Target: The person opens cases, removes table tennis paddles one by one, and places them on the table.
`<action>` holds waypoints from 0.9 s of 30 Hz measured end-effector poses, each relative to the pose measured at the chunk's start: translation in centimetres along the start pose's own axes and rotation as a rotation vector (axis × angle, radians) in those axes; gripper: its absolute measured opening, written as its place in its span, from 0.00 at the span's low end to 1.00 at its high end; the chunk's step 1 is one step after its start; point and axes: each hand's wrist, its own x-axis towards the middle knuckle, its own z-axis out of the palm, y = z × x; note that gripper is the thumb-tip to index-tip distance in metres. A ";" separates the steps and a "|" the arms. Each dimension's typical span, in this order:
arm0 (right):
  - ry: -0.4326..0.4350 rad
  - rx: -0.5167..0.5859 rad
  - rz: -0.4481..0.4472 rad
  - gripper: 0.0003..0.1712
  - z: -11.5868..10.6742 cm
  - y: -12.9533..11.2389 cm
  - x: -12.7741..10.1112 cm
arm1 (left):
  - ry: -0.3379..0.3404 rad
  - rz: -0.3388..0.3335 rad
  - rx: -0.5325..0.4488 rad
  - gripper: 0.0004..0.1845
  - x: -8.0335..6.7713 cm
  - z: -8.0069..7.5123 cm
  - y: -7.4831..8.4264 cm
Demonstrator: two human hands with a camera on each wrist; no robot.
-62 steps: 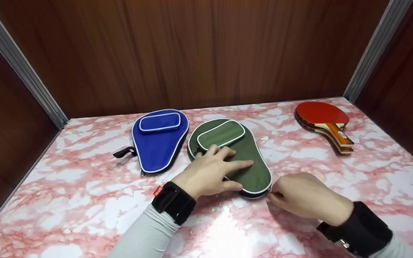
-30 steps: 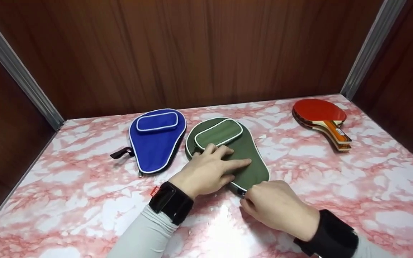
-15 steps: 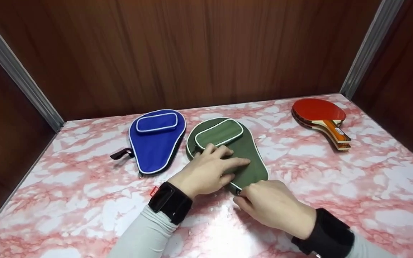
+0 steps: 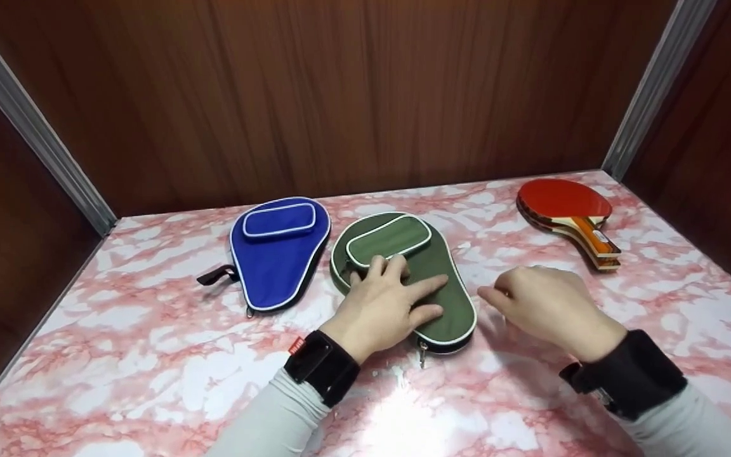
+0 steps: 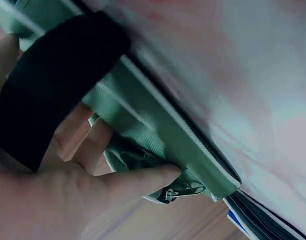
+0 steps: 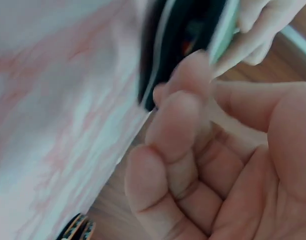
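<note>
Two hands at green paddle case (image 4: 432,285), mid-desk | left hand (image 4: 388,304) flat, fingers straight, pressing case | right hand (image 4: 546,304) loosely curled, empty, just right of case | step: zipping looks done, pull (image 4: 422,357) at handle end | next: likely lifting off.

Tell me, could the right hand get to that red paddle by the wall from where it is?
Probably yes. The right hand hovers beside the green case and holds nothing. Only bare marble tabletop lies between it and the red paddle, which rests uncovered on a stack of paddles.
</note>
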 end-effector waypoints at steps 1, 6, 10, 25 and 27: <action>0.009 -0.009 0.003 0.21 0.1 0.3 0.2 | 0.006 0.013 -0.015 0.26 -0.1 0.0 -0.2; 0.007 -0.002 0.016 0.18 0.5 0.7 0.7 | 0.007 0.083 -0.111 0.21 -0.8 -0.8 -0.8; 0.016 0.001 0.017 0.16 0.9 1.1 0.8 | -0.009 0.018 -0.037 0.23 -1.0 -1.4 0.8; 0.013 -0.030 0.010 0.14 2.2 0.9 2.5 | 0.133 -0.330 0.483 0.27 1.9 1.0 7.5; 0.012 -0.027 0.012 0.10 2.2 1.0 2.4 | 0.138 -0.333 0.505 0.21 2.3 1.2 7.7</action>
